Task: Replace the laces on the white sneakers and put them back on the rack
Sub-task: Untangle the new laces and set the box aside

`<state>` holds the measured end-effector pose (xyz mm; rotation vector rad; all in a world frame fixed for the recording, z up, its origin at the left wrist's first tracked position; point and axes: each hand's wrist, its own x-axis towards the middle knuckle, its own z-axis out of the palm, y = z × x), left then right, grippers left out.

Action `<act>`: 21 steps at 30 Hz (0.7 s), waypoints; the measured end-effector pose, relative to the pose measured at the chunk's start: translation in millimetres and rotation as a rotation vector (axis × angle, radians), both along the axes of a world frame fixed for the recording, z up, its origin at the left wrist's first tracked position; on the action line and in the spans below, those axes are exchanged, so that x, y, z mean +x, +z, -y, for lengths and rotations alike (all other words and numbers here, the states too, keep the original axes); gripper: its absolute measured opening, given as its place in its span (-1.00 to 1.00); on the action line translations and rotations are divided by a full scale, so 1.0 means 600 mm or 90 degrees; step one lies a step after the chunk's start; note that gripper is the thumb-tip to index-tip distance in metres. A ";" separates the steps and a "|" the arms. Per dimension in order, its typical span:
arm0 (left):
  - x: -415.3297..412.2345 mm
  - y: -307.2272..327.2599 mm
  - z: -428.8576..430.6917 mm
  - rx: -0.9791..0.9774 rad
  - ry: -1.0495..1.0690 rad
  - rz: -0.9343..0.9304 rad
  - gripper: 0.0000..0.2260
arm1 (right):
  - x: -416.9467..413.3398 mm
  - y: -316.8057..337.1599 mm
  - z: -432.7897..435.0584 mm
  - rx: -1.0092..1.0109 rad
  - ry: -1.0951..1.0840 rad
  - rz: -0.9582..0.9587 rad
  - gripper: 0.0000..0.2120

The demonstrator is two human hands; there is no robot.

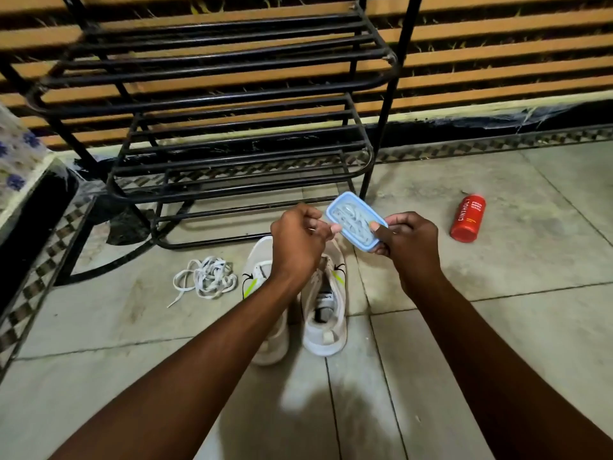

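I judge the small blue-rimmed plastic box (352, 221) light and stiff, with my right hand (411, 240) gripping its end and my left hand (295, 242) pinching its rim.

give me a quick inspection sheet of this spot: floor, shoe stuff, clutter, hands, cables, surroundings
surface: tiled floor, scuffed and stained
job's things: white sneakers side by side on the floor; loose laces heaped to their left; blue box with laces inside, lid on; black rack behind
clutter: red bottle lying on its side at the right
hands: right hand grips the box; left hand pinches its edge
cables: nothing seen
surroundings: slatted wall behind the rack
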<state>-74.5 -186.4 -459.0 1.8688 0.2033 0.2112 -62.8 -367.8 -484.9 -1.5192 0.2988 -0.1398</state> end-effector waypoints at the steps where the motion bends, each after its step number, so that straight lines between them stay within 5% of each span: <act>1: 0.003 0.009 -0.004 -0.030 0.007 0.020 -0.81 | 0.004 0.005 -0.016 0.010 -0.016 0.014 -0.78; 9: 0.077 0.050 -0.036 -0.010 -0.022 0.149 -0.84 | 0.055 0.066 -0.120 0.034 -0.105 0.121 -0.78; 15: 0.134 0.057 -0.073 0.128 -0.215 0.132 -0.42 | 0.136 0.103 -0.151 -0.126 -0.117 0.131 -0.84; 21: 0.194 0.091 -0.082 0.262 -0.283 0.099 -0.35 | 0.222 0.104 -0.148 -0.237 -0.118 0.097 -0.82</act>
